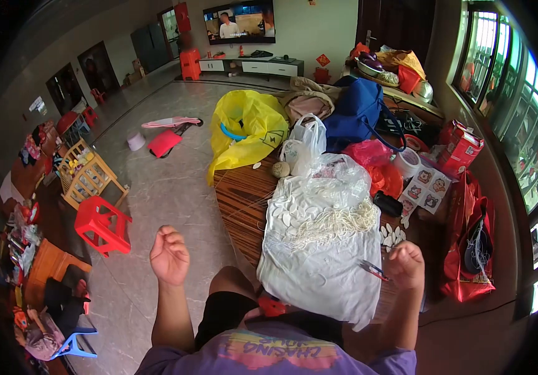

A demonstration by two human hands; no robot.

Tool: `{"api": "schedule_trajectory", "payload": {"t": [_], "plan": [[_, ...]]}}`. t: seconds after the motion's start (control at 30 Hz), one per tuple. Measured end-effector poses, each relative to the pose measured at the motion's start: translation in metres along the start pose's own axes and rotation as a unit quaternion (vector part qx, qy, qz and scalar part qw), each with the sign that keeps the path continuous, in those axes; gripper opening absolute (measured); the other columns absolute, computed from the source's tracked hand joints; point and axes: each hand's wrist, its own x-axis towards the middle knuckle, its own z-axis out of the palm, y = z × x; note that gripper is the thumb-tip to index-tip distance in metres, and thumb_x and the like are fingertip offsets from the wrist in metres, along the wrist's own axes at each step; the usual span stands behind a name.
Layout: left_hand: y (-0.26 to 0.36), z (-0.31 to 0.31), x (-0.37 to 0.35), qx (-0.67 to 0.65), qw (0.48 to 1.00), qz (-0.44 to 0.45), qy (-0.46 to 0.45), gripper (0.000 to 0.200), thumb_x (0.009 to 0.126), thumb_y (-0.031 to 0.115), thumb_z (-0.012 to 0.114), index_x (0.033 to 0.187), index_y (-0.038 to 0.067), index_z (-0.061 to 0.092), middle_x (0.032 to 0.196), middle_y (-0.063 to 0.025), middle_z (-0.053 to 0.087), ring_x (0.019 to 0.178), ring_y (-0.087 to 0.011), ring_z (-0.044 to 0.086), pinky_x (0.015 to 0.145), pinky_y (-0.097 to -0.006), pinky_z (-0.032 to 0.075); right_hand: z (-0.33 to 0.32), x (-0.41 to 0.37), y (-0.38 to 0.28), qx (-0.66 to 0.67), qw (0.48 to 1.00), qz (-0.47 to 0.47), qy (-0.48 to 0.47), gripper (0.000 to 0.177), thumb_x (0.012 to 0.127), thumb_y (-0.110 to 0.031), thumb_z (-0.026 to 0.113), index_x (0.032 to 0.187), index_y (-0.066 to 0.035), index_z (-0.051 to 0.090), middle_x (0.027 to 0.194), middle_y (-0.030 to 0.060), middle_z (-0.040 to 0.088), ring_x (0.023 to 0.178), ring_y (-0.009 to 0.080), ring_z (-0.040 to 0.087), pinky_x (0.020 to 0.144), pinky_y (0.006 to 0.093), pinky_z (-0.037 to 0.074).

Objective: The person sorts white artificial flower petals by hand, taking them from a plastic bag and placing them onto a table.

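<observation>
My left hand [170, 256] is raised above the floor, left of the table, with its fingers curled together. My right hand [405, 265] is closed too, at the right edge of a white cloth [313, 287]. Whatever either hand pinches, if anything, is too small to make out. Beside my right hand lies a slim tool with dark and red parts [375, 270]. Several white, flat, petal-like pieces [393, 236] lie just beyond that hand. A bundle of cream strings [338, 225] stretches across the cloth, with more white pieces [286, 219] to its left.
A yellow plastic bag [244, 125], clear plastic bags [338, 178] and a blue bag [353, 115] crowd the table's far side. A black case [389, 203] and a sticker sheet [428, 190] are at right. On the floor stands a red stool [101, 225]; a person [41, 337] sits lower left.
</observation>
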Motion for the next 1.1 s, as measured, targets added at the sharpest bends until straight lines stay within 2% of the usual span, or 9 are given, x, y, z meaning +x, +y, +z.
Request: {"api": "schedule_trajectory", "payload": {"t": [0.07,0.27,0.37,0.4,0.5,0.53,0.67,0.9,1.1], "plan": [[0.018,-0.011,-0.007,0.019,0.999,0.028,0.02,0.02,0.09,0.014,0.039,0.099,0.0,0.049,0.099,-0.0095,0.052,0.089,-0.0188,0.05,0.074,-0.0303,0.045,-0.011,-0.002,-0.009,-0.053,0.998,-0.017,0.02,0.028,0.083,-0.025,0.054,0.071,-0.001,0.052,0.048,-0.0012,0.04,0.04,0.0059,0.031,0.039,0.0221,0.024],[0.056,-0.025,-0.024,0.089,0.989,0.112,0.048,0.021,0.09,0.014,0.038,0.094,-0.002,0.051,0.103,-0.0109,0.054,0.091,-0.0201,0.052,0.074,-0.0301,0.046,-0.027,-0.01,-0.035,-0.193,0.979,-0.02,0.065,0.024,0.079,-0.02,0.061,0.07,0.001,0.057,0.051,-0.0025,0.043,0.043,0.0044,0.033,0.041,0.0209,0.024],[0.071,-0.024,-0.028,0.125,0.98,0.147,0.052,0.021,0.09,0.013,0.038,0.093,-0.002,0.052,0.102,-0.0104,0.055,0.09,-0.0201,0.053,0.073,-0.0296,0.047,-0.029,-0.013,-0.042,-0.415,0.904,-0.065,0.083,0.02,0.076,-0.016,0.065,0.071,0.002,0.058,0.054,-0.0015,0.049,0.048,0.0063,0.041,0.044,0.0211,0.032],[0.077,-0.024,-0.03,0.136,0.977,0.156,0.054,0.02,0.09,0.013,0.038,0.093,-0.002,0.052,0.101,-0.01,0.055,0.09,-0.02,0.053,0.073,-0.0294,0.047,-0.026,-0.016,-0.048,-0.433,0.895,-0.022,0.105,0.011,0.072,-0.007,0.065,0.071,0.001,0.059,0.058,0.0003,0.053,0.055,0.0074,0.048,0.05,0.0214,0.038],[0.098,-0.027,-0.036,0.18,0.965,0.186,0.051,0.02,0.089,0.013,0.039,0.094,-0.002,0.051,0.101,-0.0095,0.056,0.088,-0.0201,0.053,0.073,-0.0291,0.047,-0.016,-0.019,-0.066,-0.551,0.825,0.004,0.128,0.003,0.069,-0.001,0.062,0.069,0.001,0.059,0.06,0.0033,0.056,0.056,0.0076,0.049,0.053,0.0214,0.039],[0.105,-0.028,-0.039,0.197,0.959,0.196,0.049,0.02,0.089,0.013,0.04,0.094,-0.002,0.051,0.101,-0.0095,0.056,0.088,-0.0201,0.053,0.073,-0.029,0.047,-0.024,-0.021,-0.065,-0.593,0.791,-0.06,0.135,0.002,0.066,0.002,0.059,0.067,0.001,0.059,0.06,0.0049,0.055,0.055,0.0091,0.049,0.052,0.0221,0.038],[0.126,-0.029,-0.052,0.216,0.943,0.241,0.077,0.019,0.089,0.013,0.041,0.095,-0.002,0.051,0.101,-0.0104,0.057,0.088,-0.0204,0.053,0.073,-0.0294,0.047,-0.035,-0.025,-0.074,-0.66,0.721,-0.099,0.19,0.003,0.069,-0.001,0.058,0.068,0.001,0.057,0.059,0.007,0.052,0.054,0.0146,0.049,0.052,0.0255,0.038],[0.167,-0.037,-0.076,0.257,0.902,0.326,0.117,0.021,0.088,0.014,0.042,0.096,-0.003,0.051,0.1,-0.0118,0.058,0.087,-0.0208,0.054,0.074,-0.0291,0.047,-0.074,-0.024,-0.074,-0.679,0.664,-0.19,0.25,0.006,0.074,-0.003,0.058,0.076,0.002,0.056,0.066,0.0099,0.054,0.058,0.0176,0.052,0.055,0.0262,0.04],[0.209,-0.037,-0.112,0.313,0.859,0.376,0.154,0.021,0.087,0.014,0.043,0.096,-0.004,0.051,0.098,-0.0114,0.058,0.086,-0.0204,0.055,0.073,-0.0277,0.048,-0.102,-0.021,-0.083,-0.699,0.619,-0.199,0.298,0.008,0.077,-0.006,0.057,0.08,0.0,0.058,0.07,0.0081,0.054,0.06,0.0164,0.052,0.055,0.0264,0.04]]}}
